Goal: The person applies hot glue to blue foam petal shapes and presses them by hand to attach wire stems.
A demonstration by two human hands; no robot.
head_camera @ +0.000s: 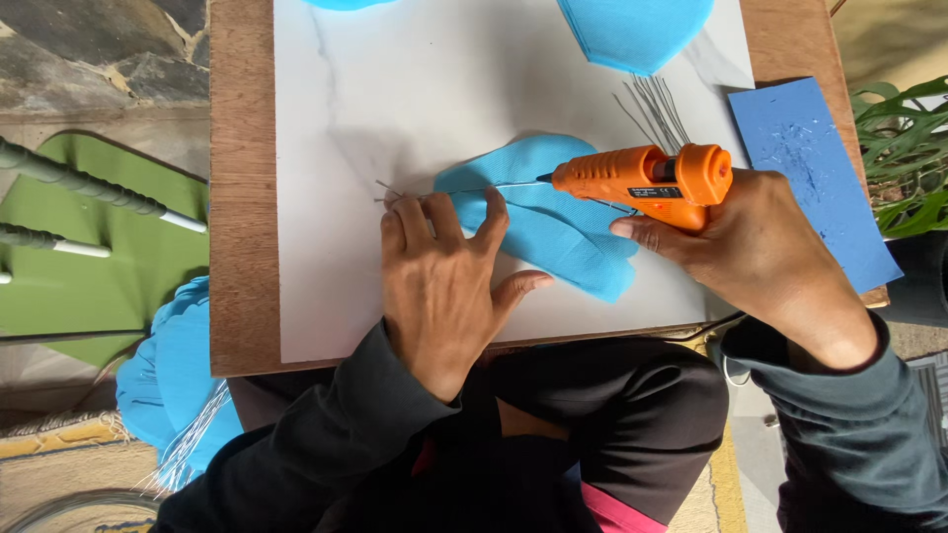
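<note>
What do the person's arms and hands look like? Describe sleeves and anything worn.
Both arms are in long dark grey sleeves that end at the wrists. The left hand and right hand are bare: no gloves, and no rings or watch visible.

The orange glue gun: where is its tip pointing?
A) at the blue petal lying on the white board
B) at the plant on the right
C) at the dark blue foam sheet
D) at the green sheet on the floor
A: the right hand holds the orange glue gun with its tip over the blue petal on the white board, while the left hand presses the petal and a thin wire down.
</note>
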